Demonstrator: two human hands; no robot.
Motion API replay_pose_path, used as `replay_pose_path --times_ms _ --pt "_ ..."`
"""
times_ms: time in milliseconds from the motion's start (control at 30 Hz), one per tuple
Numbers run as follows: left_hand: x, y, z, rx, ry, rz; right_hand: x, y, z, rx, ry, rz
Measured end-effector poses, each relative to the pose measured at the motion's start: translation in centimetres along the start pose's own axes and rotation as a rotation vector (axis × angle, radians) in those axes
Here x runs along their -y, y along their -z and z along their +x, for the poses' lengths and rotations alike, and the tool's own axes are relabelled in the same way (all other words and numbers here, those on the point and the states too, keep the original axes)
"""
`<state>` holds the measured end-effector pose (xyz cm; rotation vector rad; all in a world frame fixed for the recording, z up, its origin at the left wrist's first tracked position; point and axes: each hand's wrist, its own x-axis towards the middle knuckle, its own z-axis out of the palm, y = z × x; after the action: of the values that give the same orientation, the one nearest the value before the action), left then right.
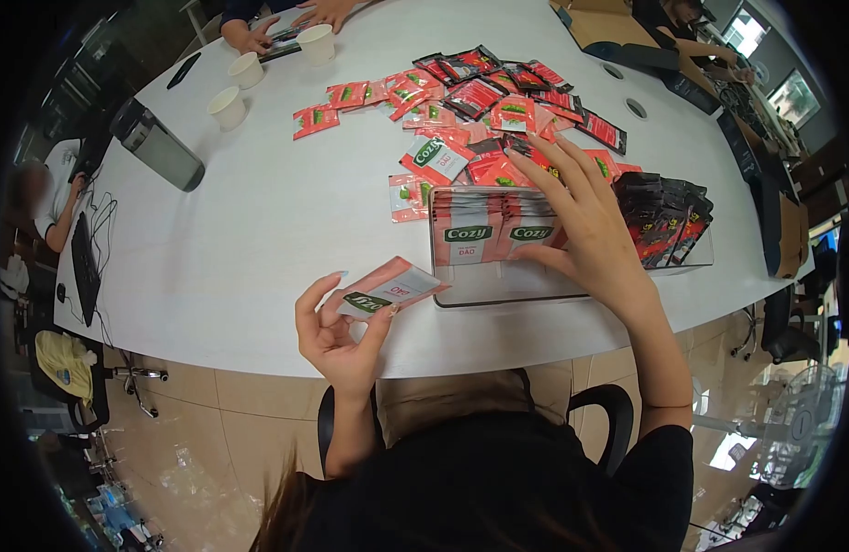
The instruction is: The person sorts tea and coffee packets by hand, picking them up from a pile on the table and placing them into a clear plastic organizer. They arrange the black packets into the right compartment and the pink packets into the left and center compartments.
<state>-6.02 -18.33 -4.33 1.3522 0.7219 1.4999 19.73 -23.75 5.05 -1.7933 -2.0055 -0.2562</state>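
My left hand [344, 333] pinches a pink and white Cozy sachet [388, 289] between thumb and fingers, in front of the box's left corner. A clear box [512, 294] stands at the table's front edge, holding upright pink Cozy sachets [468, 237] in two side-by-side rows. In its right part are black and red sachets [668, 216]. My right hand [585, 225] reaches over the box with fingers spread; its thumb is at the front of the right-hand pink row, and the fingertips extend over the loose sachets behind.
Loose pink sachets [428, 114] and black-red sachets [475, 97] lie heaped behind the box. Paper cups [227, 109], a bottle [158, 145] and a phone [183, 70] stand or lie at left. Another person's hands [325, 13] are at the far edge. Cardboard boxes [618, 32] line the right.
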Motion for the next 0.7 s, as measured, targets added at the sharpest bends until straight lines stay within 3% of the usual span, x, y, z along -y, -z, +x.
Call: replay_pose_path --times_ms 167,267,467,567,700 --pt "1.0 0.7 -0.2 -0.007 -0.117 -0.044 2.2 0.6 -0.1 -0.041 0.185 0.159" --pt "0.6 0.0 0.2 0.060 -0.207 -0.106 5.1 0.1 -0.5 -0.039 0.245 0.467" --pt "0.7 0.3 -0.1 0.252 -0.297 -0.047 7.8 -1.1 -1.0 0.068 0.338 0.452" --pt "0.6 -0.2 0.3 0.218 -0.306 -0.102 6.9 -0.4 -0.7 -0.073 0.286 0.468" --pt "0.7 0.0 0.4 0.258 -0.266 -0.058 4.4 2.2 -1.6 -0.153 0.022 0.397"
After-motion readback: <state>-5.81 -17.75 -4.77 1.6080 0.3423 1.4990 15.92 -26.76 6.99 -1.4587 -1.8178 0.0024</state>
